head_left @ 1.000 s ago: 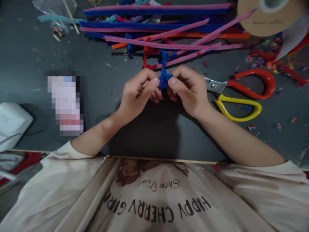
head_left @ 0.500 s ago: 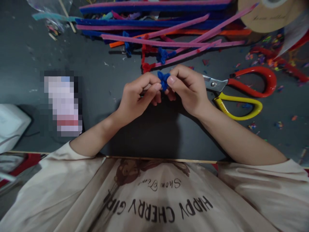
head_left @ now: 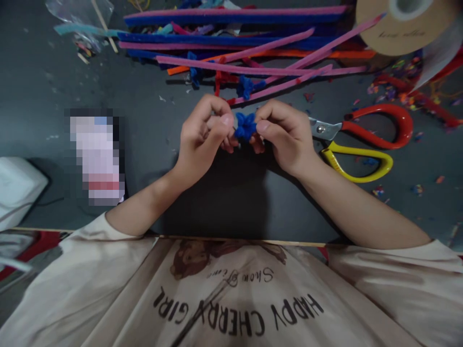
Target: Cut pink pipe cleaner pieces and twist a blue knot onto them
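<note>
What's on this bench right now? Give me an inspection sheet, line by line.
Surface: dark grey table, strewn with small coloured scraps.
Job's things: blue flower-shaped pipe-cleaner piece, pinched between both hands above the table.
Clutter: long pipe cleaners in pink, blue, orange; scissors beside the right hand; ribbon spool; plastic bag.
Grippers: left hand and right hand, both closed on the piece.
Cables: nothing seen.
Surroundings: white object at the left edge.

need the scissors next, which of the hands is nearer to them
Right. The right hand sits just beside the blade end of the scissors. The left hand is further off, on the far side of the blue pipe-cleaner piece both hands pinch.
</note>
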A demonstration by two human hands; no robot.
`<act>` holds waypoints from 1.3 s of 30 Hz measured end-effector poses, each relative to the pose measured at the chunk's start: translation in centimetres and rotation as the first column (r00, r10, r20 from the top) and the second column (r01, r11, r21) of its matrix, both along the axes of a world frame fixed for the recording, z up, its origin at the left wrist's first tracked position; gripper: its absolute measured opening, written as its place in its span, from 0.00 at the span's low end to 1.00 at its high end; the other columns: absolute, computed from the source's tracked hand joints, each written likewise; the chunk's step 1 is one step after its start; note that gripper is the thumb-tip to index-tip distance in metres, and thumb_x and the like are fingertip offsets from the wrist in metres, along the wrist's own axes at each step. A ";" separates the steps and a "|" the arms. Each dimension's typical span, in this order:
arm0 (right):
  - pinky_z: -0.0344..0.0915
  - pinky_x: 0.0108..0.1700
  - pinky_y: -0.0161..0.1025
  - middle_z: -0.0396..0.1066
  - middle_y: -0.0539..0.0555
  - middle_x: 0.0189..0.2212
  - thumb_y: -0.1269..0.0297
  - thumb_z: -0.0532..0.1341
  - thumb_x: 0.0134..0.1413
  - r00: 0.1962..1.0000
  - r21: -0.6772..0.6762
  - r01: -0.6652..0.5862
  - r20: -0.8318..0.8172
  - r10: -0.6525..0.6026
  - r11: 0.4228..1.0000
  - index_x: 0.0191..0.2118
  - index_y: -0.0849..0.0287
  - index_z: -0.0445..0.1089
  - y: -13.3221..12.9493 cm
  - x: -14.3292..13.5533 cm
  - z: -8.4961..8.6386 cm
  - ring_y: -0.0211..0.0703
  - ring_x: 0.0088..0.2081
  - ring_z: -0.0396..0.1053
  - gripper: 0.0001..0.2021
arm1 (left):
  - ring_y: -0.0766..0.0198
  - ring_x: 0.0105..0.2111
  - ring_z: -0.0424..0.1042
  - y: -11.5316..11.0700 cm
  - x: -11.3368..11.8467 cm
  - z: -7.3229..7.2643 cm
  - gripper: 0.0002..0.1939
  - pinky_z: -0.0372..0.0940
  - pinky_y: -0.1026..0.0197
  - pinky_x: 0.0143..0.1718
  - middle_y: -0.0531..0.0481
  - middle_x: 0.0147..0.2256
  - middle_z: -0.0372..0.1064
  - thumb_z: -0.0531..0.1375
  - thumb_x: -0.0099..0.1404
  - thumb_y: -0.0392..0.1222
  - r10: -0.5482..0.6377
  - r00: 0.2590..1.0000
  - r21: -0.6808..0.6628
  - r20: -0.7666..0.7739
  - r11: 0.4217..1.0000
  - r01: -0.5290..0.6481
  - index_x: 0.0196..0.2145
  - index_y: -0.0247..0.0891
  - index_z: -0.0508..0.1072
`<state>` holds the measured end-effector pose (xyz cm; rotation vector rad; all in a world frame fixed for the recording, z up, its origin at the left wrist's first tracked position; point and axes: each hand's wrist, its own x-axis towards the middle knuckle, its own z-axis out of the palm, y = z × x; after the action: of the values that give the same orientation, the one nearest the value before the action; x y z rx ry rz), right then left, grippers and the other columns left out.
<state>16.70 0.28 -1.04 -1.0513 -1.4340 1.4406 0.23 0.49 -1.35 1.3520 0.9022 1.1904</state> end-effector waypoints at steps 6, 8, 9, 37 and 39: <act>0.60 0.23 0.32 0.64 0.45 0.21 0.53 0.57 0.56 1.000 0.042 -0.018 -0.002 0.018 0.999 0.27 0.57 0.62 0.0 0.0 0.1 0.29 0.20 0.60 0.14 | 0.76 0.19 0.67 0.2 -0.1 0.2 0.12 0.63 0.74 0.18 0.57 0.20 0.63 0.55 0.64 0.47 -0.039 0.994 0.022 -0.105 0.999 0.041 0.28 0.38 0.66; 0.60 0.22 0.31 0.64 0.44 0.21 0.54 0.57 0.56 0.999 0.043 0.013 -0.037 -0.012 0.999 0.28 0.56 0.63 0.1 -0.2 0.0 0.29 0.19 0.61 0.12 | 0.76 0.18 0.67 0.3 -0.1 0.0 0.13 0.63 0.74 0.17 0.57 0.19 0.63 0.55 0.64 0.50 -0.051 0.992 0.015 -0.116 0.998 0.053 0.27 0.38 0.64; 0.60 0.21 0.30 0.64 0.44 0.21 0.55 0.57 0.56 0.998 0.042 0.023 -0.062 -0.020 0.999 0.30 0.56 0.63 0.1 -0.3 -0.1 0.29 0.19 0.61 0.11 | 0.76 0.17 0.66 0.3 0.0 -0.1 0.14 0.63 0.74 0.17 0.57 0.19 0.63 0.55 0.64 0.50 -0.054 0.993 0.014 -0.109 0.998 0.056 0.27 0.38 0.64; 0.61 0.19 0.22 0.68 0.42 0.20 0.63 0.59 0.56 0.984 0.058 0.090 -0.157 -0.080 0.994 0.35 0.59 0.69 0.2 -0.6 -0.5 0.24 0.19 0.66 0.05 | 0.75 0.19 0.67 -0.1 -0.2 0.5 0.11 0.64 0.71 0.20 0.57 0.21 0.66 0.52 0.66 0.45 -0.102 0.970 0.035 -0.222 0.993 0.113 0.29 0.38 0.66; 0.62 0.20 0.22 0.68 0.43 0.20 0.64 0.57 0.58 0.981 0.065 0.092 -0.176 -0.079 0.994 0.35 0.58 0.70 0.2 -0.5 -0.6 0.24 0.20 0.66 0.06 | 0.75 0.19 0.68 -0.1 -0.1 0.5 0.11 0.64 0.71 0.20 0.57 0.21 0.66 0.52 0.66 0.46 -0.092 0.976 0.030 -0.200 0.995 0.100 0.29 0.38 0.66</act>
<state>16.15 0.51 -1.66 -0.9080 -1.2922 1.3722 0.09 0.44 -0.89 1.5493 0.9453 1.0168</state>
